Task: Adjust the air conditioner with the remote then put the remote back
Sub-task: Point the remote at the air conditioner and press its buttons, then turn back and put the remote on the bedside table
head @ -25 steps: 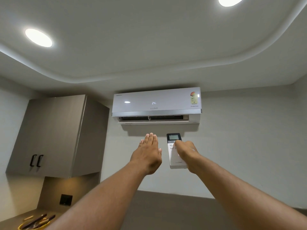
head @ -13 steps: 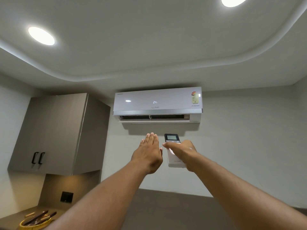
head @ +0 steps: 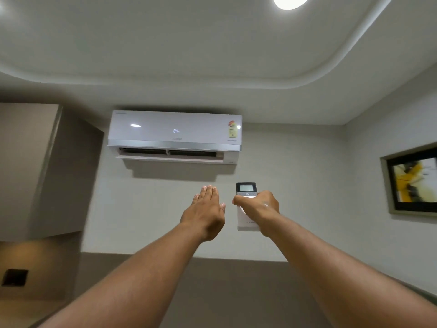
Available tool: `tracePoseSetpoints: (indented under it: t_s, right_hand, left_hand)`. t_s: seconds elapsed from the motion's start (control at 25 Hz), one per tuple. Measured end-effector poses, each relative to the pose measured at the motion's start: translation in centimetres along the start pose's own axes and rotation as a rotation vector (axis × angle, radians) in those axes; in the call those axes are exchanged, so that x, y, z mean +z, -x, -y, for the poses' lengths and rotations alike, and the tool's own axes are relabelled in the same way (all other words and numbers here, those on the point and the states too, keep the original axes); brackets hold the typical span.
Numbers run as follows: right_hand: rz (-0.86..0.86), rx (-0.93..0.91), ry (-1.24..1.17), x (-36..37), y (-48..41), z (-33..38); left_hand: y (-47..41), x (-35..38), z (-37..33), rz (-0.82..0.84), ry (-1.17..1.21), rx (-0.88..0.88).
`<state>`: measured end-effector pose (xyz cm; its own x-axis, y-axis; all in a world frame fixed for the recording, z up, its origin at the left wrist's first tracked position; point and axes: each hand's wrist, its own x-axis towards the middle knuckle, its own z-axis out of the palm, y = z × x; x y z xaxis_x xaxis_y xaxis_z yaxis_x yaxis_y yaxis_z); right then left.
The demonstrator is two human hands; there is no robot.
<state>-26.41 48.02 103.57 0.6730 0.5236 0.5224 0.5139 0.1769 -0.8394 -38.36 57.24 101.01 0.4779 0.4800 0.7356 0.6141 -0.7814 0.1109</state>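
Note:
A white split air conditioner (head: 175,136) hangs high on the wall, its flap open and a small display lit on its front. My right hand (head: 257,209) is raised below its right end and grips a white remote (head: 246,189) with a grey screen at the top, the thumb lying across the buttons. My left hand (head: 204,211) is held up flat just to the left of the remote, fingers together and straight, holding nothing. Both arms stretch up from the bottom of the view.
A grey wall cabinet (head: 28,166) juts out at the left, with a dark socket plate (head: 14,277) below it. A framed picture (head: 413,181) hangs on the right wall. A round ceiling light (head: 290,1) glows overhead.
The view has swung to the right: the cabinet slid to the left edge and the framed picture came in. Both hands stay raised beside each other, with the thumb still on the remote.

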Motion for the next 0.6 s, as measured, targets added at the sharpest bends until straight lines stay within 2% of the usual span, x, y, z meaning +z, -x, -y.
tracePoseSetpoints:
  t_s: [0.12,0.36,0.6]
  right_hand:
    - [-0.119,0.03,0.048,-7.0,-0.9,-2.6]
    - [-0.429,0.097,0.258,-26.2,0.2,-7.2]
    - [-0.758,0.2,0.409,-44.7,6.6,-6.4]
  left_hand:
    - [-1.2,3.1,-6.8,0.028,0.099,0.082]
    - [-1.5,7.8,-25.7,0.099,0.339,0.308]
    - [0.9,8.0,-45.2,0.111,0.601,0.575]
